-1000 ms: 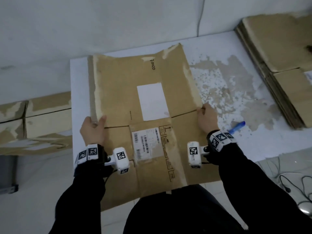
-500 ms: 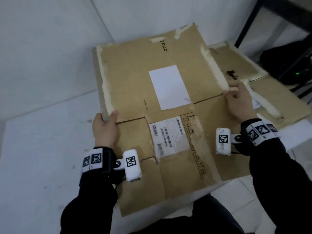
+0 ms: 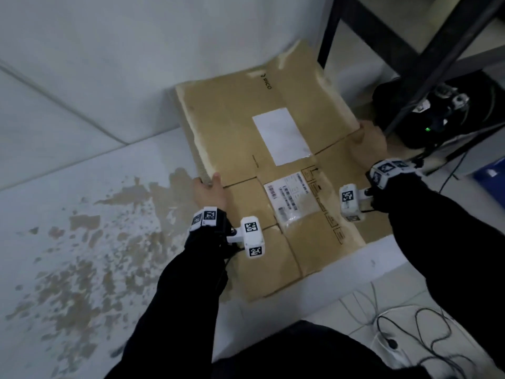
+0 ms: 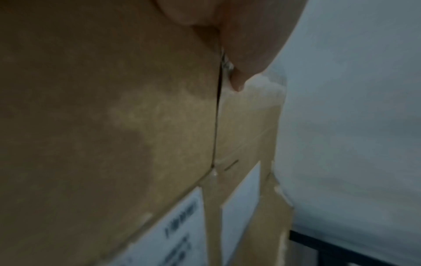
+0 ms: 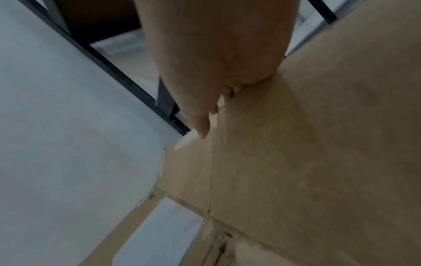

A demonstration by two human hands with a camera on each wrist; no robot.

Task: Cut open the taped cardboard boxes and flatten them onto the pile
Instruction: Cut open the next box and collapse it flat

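Holding a flattened cardboard box by its two side edges: left hand gripping the left edge, thumb on top, right hand pinching the right edge. Lying over the far right part of the white worktop, beside a black shelf frame. Bearing a white label and a barcode sticker.

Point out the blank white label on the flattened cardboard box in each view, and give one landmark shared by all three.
Head: blank white label at upper centre of the flattened cardboard box, between both hands.
Left wrist: a narrow white strip at lower centre, seen edge-on.
Right wrist: pale patch at the bottom, left of centre.
Shared landmark: the printed shipping label, beside the blank one in every view.
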